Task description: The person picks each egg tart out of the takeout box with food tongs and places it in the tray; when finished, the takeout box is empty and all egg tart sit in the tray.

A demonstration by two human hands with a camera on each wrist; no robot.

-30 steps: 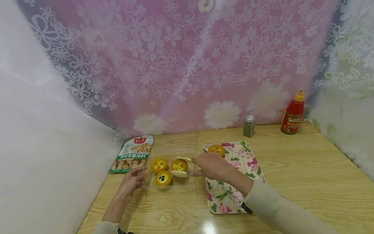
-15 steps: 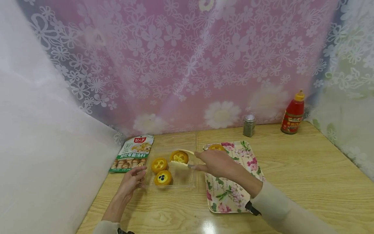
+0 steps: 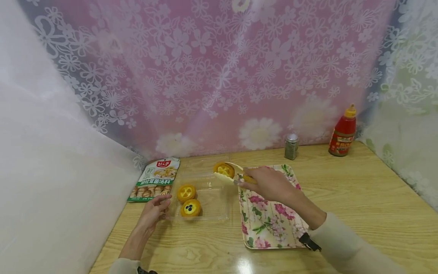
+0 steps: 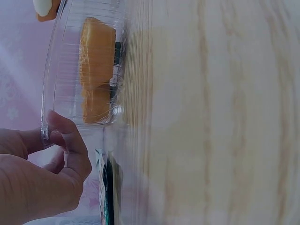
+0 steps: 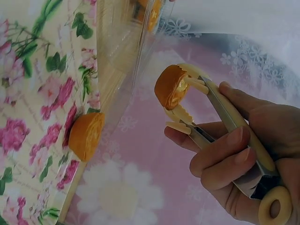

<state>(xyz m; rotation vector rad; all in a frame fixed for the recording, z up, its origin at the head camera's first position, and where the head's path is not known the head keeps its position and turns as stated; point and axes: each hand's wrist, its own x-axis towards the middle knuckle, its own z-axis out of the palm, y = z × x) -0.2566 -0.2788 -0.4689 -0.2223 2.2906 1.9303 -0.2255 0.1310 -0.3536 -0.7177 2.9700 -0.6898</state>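
My right hand [image 3: 270,183] grips a pair of cream-tipped metal tongs [image 5: 220,108], whose tips clasp an egg tart [image 3: 224,170]. That tart hangs in the air near the container's back right corner, beside the tray. With thumb and fingertips, my left hand [image 4: 56,168] pinches the near-left rim of a clear plastic container [image 3: 213,201]. Inside it sit two tarts: one with a yellow cross pattern [image 3: 186,193], the other with dark berries [image 3: 190,208]. On the floral tray [image 3: 263,228] another tart [image 5: 86,136] lies at the far left corner, partly hidden by my right hand in the head view.
Left of the container lies a green and white mushroom soup packet [image 3: 154,180]. A spice jar [image 3: 291,147] and a red sauce bottle [image 3: 343,132] with a yellow cap stand along the back. Curtains enclose the wooden table [image 3: 359,201]. The container's clear lid [image 3: 202,164] is folded back.
The tongs have lifted the third tart up out of the container, toward the back and right. My right arm has moved along with it; the left hand stays at the rim.
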